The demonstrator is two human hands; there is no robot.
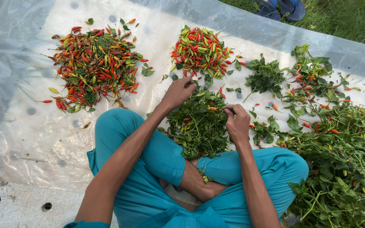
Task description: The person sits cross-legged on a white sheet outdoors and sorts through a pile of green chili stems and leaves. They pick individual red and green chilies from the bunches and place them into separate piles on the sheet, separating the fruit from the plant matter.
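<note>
Landmark: the heap of green leafy chilli stems (198, 124) in front of my crossed legs; all places are given from it.
Far left of heap: a wide, loose pile of mixed red, orange and dark chillies with leaf scraps (93, 63), lying on the clear plastic sheet (30, 126).
Above heap: a tighter pile of bright red, orange and green chillies (199, 50).
Left hand: my left hand (178, 92) is at the heap's upper left edge, fingers curled closed; whether they pinch a pod or stem I cannot tell.
Heap itself: light, soft, springy foliage; thin stems bend and would likely snap if pulled hard.
Pods: small, smooth, firm; I judge them best pinched at the stalk end, not the body.
Right hand: my right hand (237, 122) rests on the heap's right edge, fingertips pinched on a sprig.
Right of heap: a large tangle of uncut green branches with scattered red pods (343, 160).
Beyond the heap, top edge: a pair of blue shoes (280, 8) on grass.
</note>
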